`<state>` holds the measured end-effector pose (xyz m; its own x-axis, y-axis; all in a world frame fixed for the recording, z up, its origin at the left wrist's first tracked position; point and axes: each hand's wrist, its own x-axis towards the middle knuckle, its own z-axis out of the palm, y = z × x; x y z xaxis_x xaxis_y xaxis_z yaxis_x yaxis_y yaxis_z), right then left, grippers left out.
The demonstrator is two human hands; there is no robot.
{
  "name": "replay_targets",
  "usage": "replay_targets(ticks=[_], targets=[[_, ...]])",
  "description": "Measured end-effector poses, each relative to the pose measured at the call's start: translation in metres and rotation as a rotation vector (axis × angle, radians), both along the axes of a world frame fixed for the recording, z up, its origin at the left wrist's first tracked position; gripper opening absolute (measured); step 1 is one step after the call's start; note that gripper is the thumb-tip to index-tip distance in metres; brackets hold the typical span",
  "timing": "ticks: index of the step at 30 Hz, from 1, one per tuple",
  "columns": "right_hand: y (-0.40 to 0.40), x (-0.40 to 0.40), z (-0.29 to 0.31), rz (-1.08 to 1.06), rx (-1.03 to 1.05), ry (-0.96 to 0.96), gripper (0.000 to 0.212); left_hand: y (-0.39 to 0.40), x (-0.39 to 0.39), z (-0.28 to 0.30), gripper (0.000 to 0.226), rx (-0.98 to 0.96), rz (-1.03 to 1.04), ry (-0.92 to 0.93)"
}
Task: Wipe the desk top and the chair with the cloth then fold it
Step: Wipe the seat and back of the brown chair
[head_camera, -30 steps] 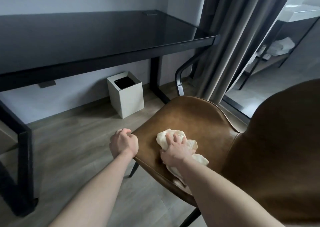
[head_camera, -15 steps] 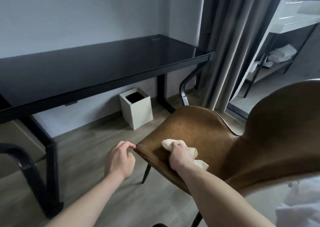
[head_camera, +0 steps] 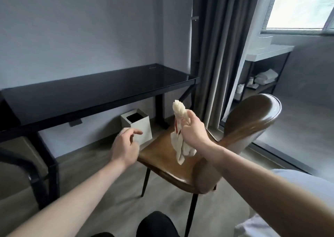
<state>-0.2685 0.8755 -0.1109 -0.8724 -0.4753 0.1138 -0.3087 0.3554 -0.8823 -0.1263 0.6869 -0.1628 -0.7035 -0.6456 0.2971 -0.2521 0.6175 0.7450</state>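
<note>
Hanging bunched from the right hand [head_camera: 192,131], cream cloth [head_camera: 180,140] with a red mark near the grip. Held up in the air over the brown chair seat [head_camera: 162,157], clear of it; upper end poking above the fist as a rounded wad, lower end drooping loose below the wrist toward the seat.

Looks light, soft and limp: sags under its own weight, keeps no shape, creases wherever squeezed. Not fragile, not slippery by the look of it, so little force needed. Poor for folding as it is now, since a fist round the middle gives only a crumpled rope. Better taken by two corners or along one hem, so that the rest falls open flat; corners hidden in the bundle at present, so likely needing a shake or a search along the dangling edge first.

Right fingers [head_camera: 188,118] clenched round the cloth's middle, thumb side up. Left hand [head_camera: 125,146] empty, just left of the seat's front corner, fingers loosely curled and released, index reaching forward, touching nothing. Well placed to come across and catch the hanging lower end.

Chair back [head_camera: 253,121] curving up on the right, thin dark legs below. Glossy black desk surface [head_camera: 94,93] beyond, bare, well apart from the cloth, with a white square bin [head_camera: 142,128] on the floor beneath it. Grey curtain [head_camera: 222,46] behind the chair.

Judging by the raised cloth, wiping probably finished and folding about to begin, with either the seat or the surface usable as a flat base.
</note>
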Motion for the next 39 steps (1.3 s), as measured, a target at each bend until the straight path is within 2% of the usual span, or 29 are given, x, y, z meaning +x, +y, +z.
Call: replay_targets(ticks=[2, 5, 9, 12, 14, 16, 18, 20, 24, 29, 34, 36, 39], targets=[[0.026, 0.003, 0.023, -0.02, -0.074, 0.039, 0.043, 0.029, 0.0, 0.016, 0.041, -0.007, -0.08, 0.012], [0.062, 0.01, 0.052, -0.064, -0.179, 0.141, 0.037, 0.077, -0.007, 0.033, 0.048, -0.043, -0.249, -0.035], [0.107, 0.021, 0.081, -0.125, -0.267, 0.283, 0.037, 0.141, -0.029, 0.048, 0.071, 0.018, -0.463, -0.19], [0.135, 0.023, 0.093, -0.2, -0.313, 0.345, 0.035, 0.179, -0.051, 0.05, 0.086, 0.013, -0.544, -0.28], [0.151, 0.02, 0.1, -0.251, -0.33, 0.363, 0.035, 0.194, -0.065, 0.048, 0.08, -0.04, -0.539, -0.254], [0.165, 0.016, 0.107, -0.282, -0.354, 0.372, 0.036, 0.2, -0.075, 0.048, 0.059, -0.172, -0.494, -0.214], [0.178, 0.01, 0.114, -0.322, -0.359, 0.408, 0.036, 0.199, -0.08, 0.048, 0.045, -0.33, -0.443, -0.245], [0.188, 0.003, 0.12, -0.356, -0.355, 0.472, 0.036, 0.198, -0.081, 0.049, 0.04, -0.39, -0.421, -0.27], [0.2, -0.012, 0.119, -0.378, -0.244, 0.629, 0.039, 0.2, -0.079, 0.047, 0.036, -0.48, -0.41, -0.241], [0.191, -0.021, 0.085, -0.268, -0.006, 0.648, 0.039, 0.185, -0.071, 0.04, 0.034, -0.486, -0.368, -0.208], [0.142, 0.009, 0.054, -0.174, 0.283, 0.709, 0.052, 0.153, -0.054, 0.039, 0.036, -0.491, -0.311, -0.184], [0.122, 0.02, 0.047, -0.143, 0.32, 0.778, 0.059, 0.137, -0.043, 0.039, 0.036, -0.514, -0.284, -0.176], [0.097, 0.028, 0.046, -0.09, 0.263, 0.798, 0.045, 0.108, -0.027, 0.039, 0.03, -0.513, -0.229, -0.213]])
